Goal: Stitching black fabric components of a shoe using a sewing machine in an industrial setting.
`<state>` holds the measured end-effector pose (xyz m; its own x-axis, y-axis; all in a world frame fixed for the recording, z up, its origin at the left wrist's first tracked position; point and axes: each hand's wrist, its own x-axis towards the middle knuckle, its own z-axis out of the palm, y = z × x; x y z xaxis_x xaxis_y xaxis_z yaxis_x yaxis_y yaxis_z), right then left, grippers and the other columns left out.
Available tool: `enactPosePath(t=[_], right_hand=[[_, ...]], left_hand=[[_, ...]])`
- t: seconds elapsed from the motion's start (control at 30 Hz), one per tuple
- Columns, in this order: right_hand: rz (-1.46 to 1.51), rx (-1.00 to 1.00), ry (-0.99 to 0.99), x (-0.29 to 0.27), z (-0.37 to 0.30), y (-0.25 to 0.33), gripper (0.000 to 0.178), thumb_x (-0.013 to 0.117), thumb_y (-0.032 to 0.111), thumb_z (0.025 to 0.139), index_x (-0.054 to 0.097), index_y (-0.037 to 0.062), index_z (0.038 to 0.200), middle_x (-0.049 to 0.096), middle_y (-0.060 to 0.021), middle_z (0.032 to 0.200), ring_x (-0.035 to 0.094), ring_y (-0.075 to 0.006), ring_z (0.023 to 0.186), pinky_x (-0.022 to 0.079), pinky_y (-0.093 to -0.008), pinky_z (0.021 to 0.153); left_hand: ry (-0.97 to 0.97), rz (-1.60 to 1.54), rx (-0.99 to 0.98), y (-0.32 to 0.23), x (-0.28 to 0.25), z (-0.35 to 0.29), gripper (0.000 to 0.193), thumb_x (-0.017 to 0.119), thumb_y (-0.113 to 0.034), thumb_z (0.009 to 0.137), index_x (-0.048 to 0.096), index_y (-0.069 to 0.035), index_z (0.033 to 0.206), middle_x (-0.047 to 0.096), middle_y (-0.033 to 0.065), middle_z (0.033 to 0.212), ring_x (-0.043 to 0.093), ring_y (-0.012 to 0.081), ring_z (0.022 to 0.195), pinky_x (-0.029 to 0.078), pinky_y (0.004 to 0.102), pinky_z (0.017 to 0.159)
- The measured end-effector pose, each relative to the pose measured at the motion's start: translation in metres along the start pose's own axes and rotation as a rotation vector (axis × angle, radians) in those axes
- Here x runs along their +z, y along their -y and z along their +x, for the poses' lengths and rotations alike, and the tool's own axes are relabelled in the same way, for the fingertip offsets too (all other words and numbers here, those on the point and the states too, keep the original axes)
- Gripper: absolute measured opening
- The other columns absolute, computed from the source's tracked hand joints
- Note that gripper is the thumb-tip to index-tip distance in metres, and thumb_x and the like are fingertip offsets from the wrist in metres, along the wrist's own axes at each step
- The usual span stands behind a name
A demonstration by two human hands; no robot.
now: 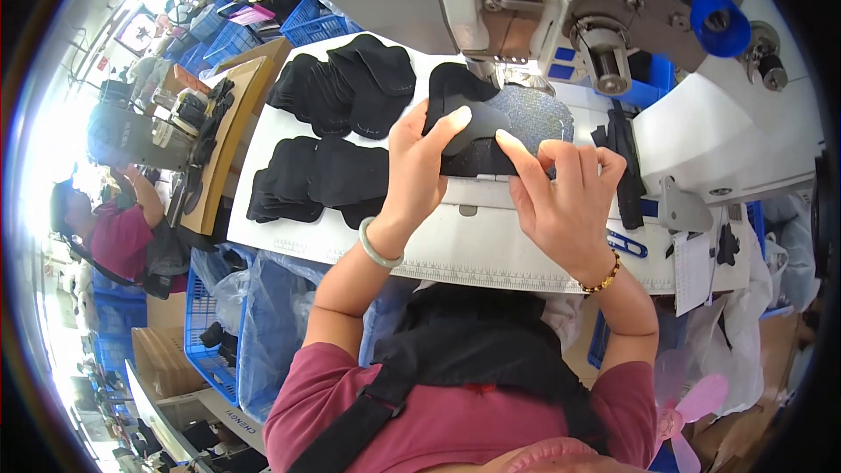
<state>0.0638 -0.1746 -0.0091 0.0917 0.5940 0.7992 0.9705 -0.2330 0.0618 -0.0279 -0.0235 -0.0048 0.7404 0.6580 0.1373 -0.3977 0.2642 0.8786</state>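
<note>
A curved black fabric piece (457, 79) with a smooth grey part is held up in front of the sewing machine (604, 44). My left hand (415, 168) grips its left side, the thumb lying on top of the grey part. With thumb and index finger, my right hand (565, 197) pinches the piece's lower right edge; its other fingers are bent. Just behind the piece lies a speckled, shiny grey plate (543, 114) under the machine head. To the left, overlapping black fabric pieces lie in an upper stack (350, 83) and a lower stack (320, 177) on the white table (342, 241).
Black strips (624, 166) and a blue thread snipper (627, 243) lie at the table's right. Blue baskets with plastic bags (263, 333) stand below its front edge. Another person (114, 232) sits at a machine on the far left. A pink fan (688, 416) is at lower right.
</note>
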Motion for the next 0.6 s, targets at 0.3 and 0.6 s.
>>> enactPosePath(t=[0.3, 0.6], right_hand=[[-0.013, 0.032, -0.024, 0.028, 0.015, -0.01, 0.053, 0.073, 0.016, 0.069, 0.061, 0.0196, 0.12, 0.044, -0.0002, 0.089, 0.046, -0.0172, 0.08, 0.031, -0.0375, 0.076], [-0.034, 0.039, 0.025, 0.026, 0.014, -0.007, 0.054, 0.073, 0.015, 0.069, 0.06, 0.0172, 0.122, 0.044, -0.001, 0.09, 0.046, -0.0169, 0.081, 0.031, -0.0381, 0.077]], left_hand=[[0.045, 0.016, -0.04, -0.01, -0.004, 0.047, 0.01, 0.057, 0.001, 0.084, 0.06, 0.006, 0.092, 0.066, 0.0115, 0.086, 0.066, 0.0165, 0.071, 0.056, 0.028, 0.066], [0.127, 0.076, -0.071, -0.012, -0.012, 0.056, 0.014, 0.06, 0.001, 0.085, 0.062, 0.008, 0.097, 0.067, 0.0112, 0.092, 0.065, 0.0137, 0.078, 0.053, 0.0252, 0.069]])
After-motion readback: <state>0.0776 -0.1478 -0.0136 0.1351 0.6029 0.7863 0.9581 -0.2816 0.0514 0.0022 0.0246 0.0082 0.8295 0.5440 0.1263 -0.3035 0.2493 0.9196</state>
